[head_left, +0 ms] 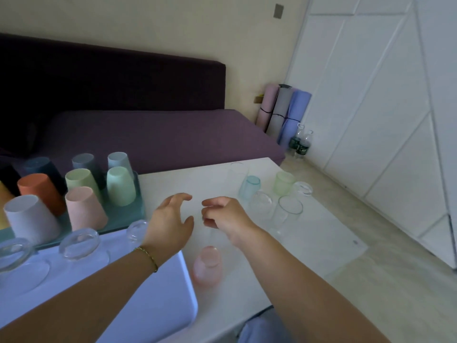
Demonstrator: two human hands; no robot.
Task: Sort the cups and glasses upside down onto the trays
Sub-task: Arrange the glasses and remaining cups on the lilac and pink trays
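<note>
Head view: you reach over the table [197, 179], just right of the white tray [153, 300].

Beyond that tray, the teal tray [131, 214] carries upturned coloured cups [84, 211]. Clear glasses [79, 243] sit inverted on the white tray. Your left hand [170, 219] is spread and empty. Your right hand [222, 216] is curled, its hold unclear. A pink glass [207, 264] stands just right of the tray.

You have a purple sofa [148, 134] behind your white table [321, 233]. To your right, three rolled mats [284, 112] lean in the corner, with two bottles [300, 143] just beside them, maybe water. White doors [371, 95] stand along the pale floor [395, 280].
</note>
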